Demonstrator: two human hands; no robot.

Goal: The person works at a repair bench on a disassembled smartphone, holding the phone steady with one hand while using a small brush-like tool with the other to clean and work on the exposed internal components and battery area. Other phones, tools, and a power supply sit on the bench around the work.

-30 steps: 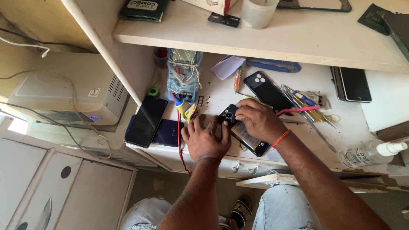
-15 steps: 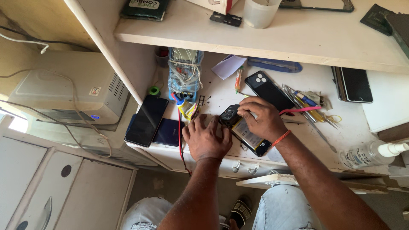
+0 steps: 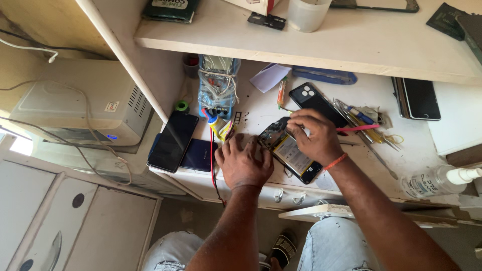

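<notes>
Far left: grey box with vent slots and a lit blue lamp, white cables draped over it; white cabinet doors below

Left edge of bench: dark phone lying screen-up, partly over a second dark phone; green tape roll just behind; clear bag of wires further back; small yellow-capped tube beside a red wire hanging over the bench edge

Centre: left hand palm-down on the bench, fingers spread and flat, gripping nothing, fingertips touching the near end of the opened phone; opened phone lying back-off near the front edge, between both hands, battery exposed, tilted diagonally

Right of centre: right hand resting on the phone's upper part, fingers curled downward and pinched at the circuit end; cannot tell whether anything is held between the fingertips; red thread around the wrist

Behind right hand: black phone cover with camera cut-outs; blue flat tool at the back; pink-handled tool, tweezers and screwdrivers scattered just beside

Far right: dark phone face-up; clear spray bottle lying near the front corner

Above: white shelf bearing a plastic cup and small black part
</notes>
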